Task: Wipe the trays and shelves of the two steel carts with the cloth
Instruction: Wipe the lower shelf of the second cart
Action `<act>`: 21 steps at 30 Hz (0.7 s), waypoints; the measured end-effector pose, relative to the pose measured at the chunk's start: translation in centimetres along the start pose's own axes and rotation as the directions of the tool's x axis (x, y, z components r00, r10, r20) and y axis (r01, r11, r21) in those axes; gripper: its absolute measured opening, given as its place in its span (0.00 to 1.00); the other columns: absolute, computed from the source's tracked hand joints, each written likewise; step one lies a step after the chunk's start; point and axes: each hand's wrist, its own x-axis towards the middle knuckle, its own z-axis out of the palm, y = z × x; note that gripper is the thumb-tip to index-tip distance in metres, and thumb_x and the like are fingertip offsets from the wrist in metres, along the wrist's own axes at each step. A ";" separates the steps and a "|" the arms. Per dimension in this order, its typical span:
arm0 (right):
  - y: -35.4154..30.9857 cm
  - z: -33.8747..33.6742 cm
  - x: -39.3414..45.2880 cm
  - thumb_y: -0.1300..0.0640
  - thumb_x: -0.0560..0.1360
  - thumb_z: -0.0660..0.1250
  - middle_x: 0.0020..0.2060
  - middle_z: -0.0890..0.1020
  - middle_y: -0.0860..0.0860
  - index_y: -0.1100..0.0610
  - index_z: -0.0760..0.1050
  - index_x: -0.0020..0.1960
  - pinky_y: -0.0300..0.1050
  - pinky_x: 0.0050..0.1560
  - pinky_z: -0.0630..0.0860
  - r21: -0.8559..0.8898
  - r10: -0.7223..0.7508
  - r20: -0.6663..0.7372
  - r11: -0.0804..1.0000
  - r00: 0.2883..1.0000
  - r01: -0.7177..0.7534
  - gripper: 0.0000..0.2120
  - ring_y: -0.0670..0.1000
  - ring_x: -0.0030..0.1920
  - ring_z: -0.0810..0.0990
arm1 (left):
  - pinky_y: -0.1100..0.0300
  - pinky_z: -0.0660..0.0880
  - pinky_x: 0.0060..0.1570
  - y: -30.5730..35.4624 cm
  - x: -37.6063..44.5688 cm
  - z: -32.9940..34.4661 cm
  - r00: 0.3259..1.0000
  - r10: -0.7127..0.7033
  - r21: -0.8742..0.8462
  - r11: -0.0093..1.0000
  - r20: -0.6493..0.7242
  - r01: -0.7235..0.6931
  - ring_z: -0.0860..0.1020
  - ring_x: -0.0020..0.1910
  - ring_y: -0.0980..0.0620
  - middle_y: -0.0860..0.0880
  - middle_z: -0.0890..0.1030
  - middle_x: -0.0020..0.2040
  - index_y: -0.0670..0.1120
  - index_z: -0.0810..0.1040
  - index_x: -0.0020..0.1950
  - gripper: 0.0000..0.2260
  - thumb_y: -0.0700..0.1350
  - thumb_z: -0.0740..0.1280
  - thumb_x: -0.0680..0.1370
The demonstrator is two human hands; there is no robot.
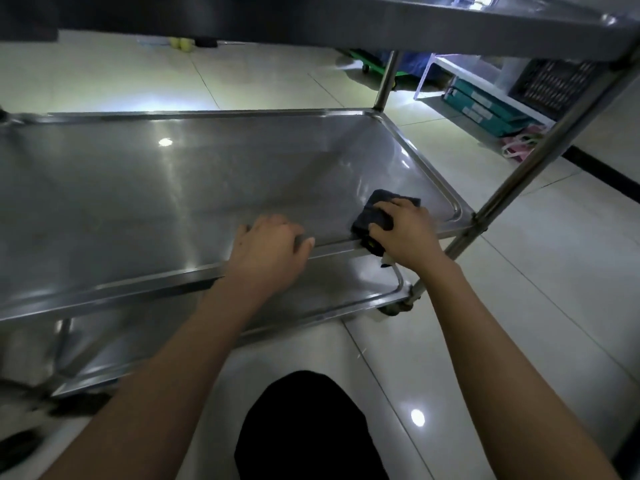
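A steel cart fills the view, and its middle shelf (173,188) is a shiny tray with a raised rim. My right hand (405,230) presses a folded dark blue cloth (377,216) onto the shelf's near right corner, partly over the front rim. My left hand (270,247) grips the shelf's front rim just left of the cloth, fingers curled over the edge. Below lies the bottom shelf (346,289), partly hidden by my arms. The top tray (450,26) crosses overhead at the upper edge.
The cart's right front post (519,181) rises beside my right hand, and a back post (386,81) stands further off. A white rack with teal boxes (485,109) and a dark crate (554,81) stands on the tiled floor to the right. My dark-clothed knee (304,427) is below.
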 end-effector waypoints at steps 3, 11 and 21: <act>-1.7 0.6 -1.9 0.46 0.77 0.64 0.68 0.75 0.52 0.48 0.73 0.70 0.58 0.62 0.71 0.046 -0.031 -0.078 0.998 0.997 0.034 0.22 0.62 0.63 0.71 | 0.50 0.68 0.57 -0.7 -2.7 -0.3 0.999 0.017 0.032 0.999 -0.028 -0.016 0.75 0.59 0.46 0.50 0.80 0.56 0.54 0.80 0.58 0.15 0.58 0.60 0.80; -6.8 4.6 -8.1 0.54 0.75 0.69 0.64 0.78 0.51 0.51 0.78 0.66 0.52 0.55 0.69 0.169 -0.195 -0.331 0.950 0.923 0.261 0.19 0.57 0.60 0.72 | 0.47 0.72 0.51 -4.7 -10.2 -0.2 0.939 0.146 0.070 0.989 -0.311 -0.131 0.78 0.55 0.42 0.48 0.81 0.54 0.47 0.83 0.56 0.12 0.47 0.68 0.74; -9.9 8.6 -13.2 0.61 0.73 0.71 0.61 0.78 0.53 0.55 0.79 0.64 0.48 0.60 0.71 0.376 -0.265 -0.419 0.820 0.869 0.431 0.19 0.51 0.59 0.70 | 0.49 0.68 0.60 -8.9 -15.3 1.9 0.998 -0.059 0.009 0.998 -0.026 0.059 0.74 0.62 0.45 0.49 0.79 0.60 0.51 0.81 0.63 0.13 0.49 0.65 0.79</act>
